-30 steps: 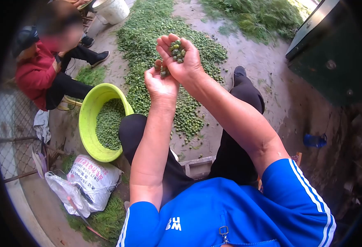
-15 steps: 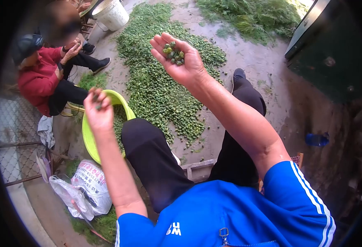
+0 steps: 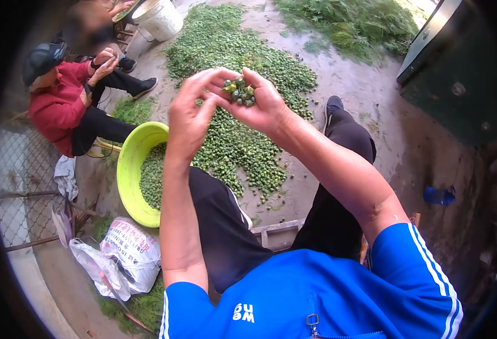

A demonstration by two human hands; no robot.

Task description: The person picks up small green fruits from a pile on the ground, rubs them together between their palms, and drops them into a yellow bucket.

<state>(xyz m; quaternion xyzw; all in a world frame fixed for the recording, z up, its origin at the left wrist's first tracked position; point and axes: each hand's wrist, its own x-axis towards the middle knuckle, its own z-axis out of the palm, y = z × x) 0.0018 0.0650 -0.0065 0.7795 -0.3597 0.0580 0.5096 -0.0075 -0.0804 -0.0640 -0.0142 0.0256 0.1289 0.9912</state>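
Observation:
My right hand is cupped palm up, holding a small pile of green round pods. Close against its fingertips is my left hand, its fingers curved and the thumb apart from them. I see nothing held in the left hand, though its fingertips partly overlap the right hand's fingers. Below both hands, a wide heap of the same green pods covers the concrete floor. Left of my knee stands a yellow-green tub, partly filled with pods and partly hidden by my left forearm.
A person in a red top sits at the left, hands together; another person is partly visible behind. A white bucket stands at the back. Feathery green stems lie at the far right, white sacks at lower left, a blue object at right.
My left hand has moved from above the tub rightward to my right hand's fingertips. My right hand has lowered slightly and still holds the pods.

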